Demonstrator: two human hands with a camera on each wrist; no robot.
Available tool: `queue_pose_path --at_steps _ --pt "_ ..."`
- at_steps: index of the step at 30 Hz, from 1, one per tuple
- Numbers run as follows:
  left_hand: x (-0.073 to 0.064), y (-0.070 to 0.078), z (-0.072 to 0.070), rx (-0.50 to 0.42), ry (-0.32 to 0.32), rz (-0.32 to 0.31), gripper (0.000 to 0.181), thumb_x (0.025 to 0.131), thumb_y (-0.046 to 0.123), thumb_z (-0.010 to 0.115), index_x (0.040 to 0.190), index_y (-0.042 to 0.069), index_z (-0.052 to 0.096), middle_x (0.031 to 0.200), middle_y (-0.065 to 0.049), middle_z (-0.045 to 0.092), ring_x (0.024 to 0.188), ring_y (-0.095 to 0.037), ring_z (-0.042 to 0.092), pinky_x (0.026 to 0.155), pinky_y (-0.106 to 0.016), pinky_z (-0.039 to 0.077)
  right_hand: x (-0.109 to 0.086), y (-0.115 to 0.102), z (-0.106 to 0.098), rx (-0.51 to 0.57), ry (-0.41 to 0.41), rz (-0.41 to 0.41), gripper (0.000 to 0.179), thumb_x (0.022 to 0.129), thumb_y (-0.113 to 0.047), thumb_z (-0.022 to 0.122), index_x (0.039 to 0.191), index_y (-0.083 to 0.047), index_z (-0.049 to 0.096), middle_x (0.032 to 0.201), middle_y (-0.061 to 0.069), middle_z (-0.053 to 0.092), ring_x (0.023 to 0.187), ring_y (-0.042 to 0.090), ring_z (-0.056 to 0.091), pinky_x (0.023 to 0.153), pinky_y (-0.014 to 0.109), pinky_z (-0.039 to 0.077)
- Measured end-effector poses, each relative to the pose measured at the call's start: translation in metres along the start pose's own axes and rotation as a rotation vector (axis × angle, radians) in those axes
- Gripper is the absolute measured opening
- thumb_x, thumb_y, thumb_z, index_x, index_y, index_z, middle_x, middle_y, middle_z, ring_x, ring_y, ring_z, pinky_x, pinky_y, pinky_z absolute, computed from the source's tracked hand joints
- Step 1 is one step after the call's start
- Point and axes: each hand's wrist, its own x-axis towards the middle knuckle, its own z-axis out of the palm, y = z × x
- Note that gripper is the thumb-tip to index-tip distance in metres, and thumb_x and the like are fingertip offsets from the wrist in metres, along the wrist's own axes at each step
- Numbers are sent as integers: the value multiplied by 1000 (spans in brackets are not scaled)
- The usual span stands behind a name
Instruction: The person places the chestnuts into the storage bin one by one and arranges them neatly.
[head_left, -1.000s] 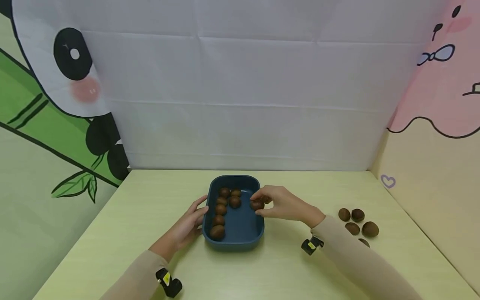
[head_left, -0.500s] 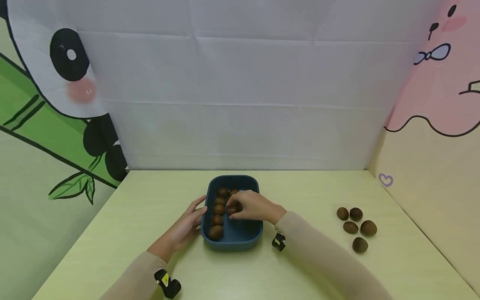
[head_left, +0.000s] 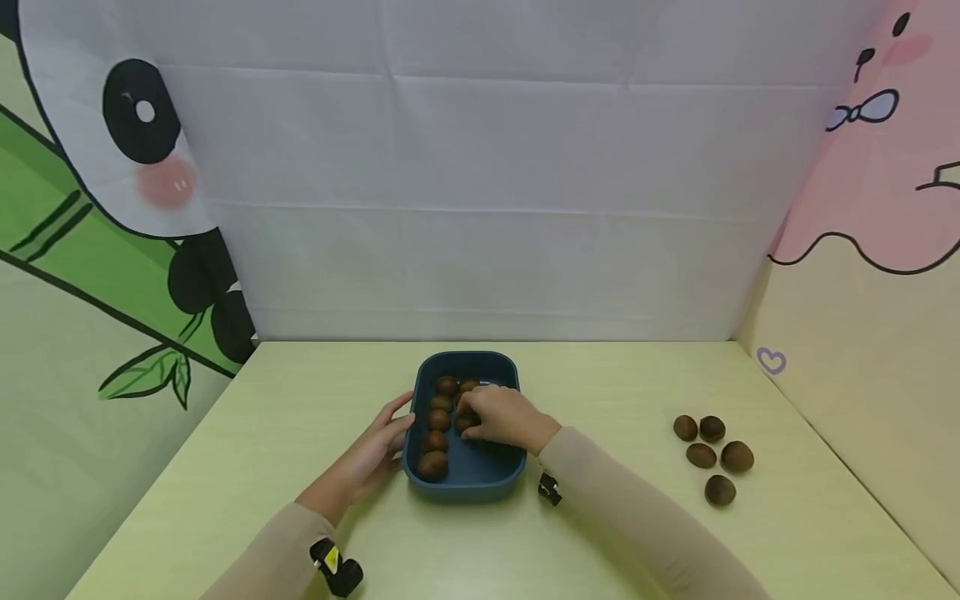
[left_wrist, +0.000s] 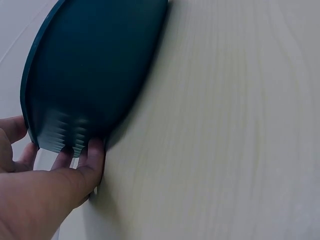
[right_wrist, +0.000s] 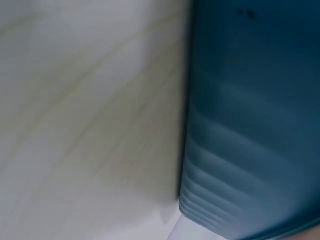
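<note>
Nut (head_left: 465,423), between right fingers (head_left: 476,401), inside tray (head_left: 487,468)

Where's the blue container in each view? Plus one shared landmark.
Head: container at lower middle, left hand at its left side.
Left wrist: container at upper left, outside only.
Right wrist: container along the right.
Shared landmark: pale tabletop.

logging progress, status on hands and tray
Left hand against blue tray. Right hand inside, holding brown nut. Five loose nuts on table. Nothing visibly blocking.
</note>
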Motion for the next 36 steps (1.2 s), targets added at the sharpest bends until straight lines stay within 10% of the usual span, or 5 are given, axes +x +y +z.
queue_pose_path --at_steps 15,25,36 --pt "0 1 0 5 10 -5 63 108 35 46 160 28 12 155 -20 37 138 -32 43 112 -54 30 -4 -2 3 22 121 18 34 84 -37 83 107 -14 72 97 -2 66 84 12 61 68 25 51" --pt "2 -1 1 -3 7 3 63 108 34 46 160 26 12 154 -20 39 138 -31 43 111 -53 31 -6 1 -3 265 160 11 30 89 -28 79 111 -10 71 101 2 70 90 16 67 75 23 52" --pt "1 -2 1 -18 16 1 63 108 34 47 160 26 12 154 -20 39 137 -30 45 111 -52 31 -49 8 -39 204 171 -24 29 90 -27 78 114 -14 70 108 -3 68 97 12 64 82 29 52"
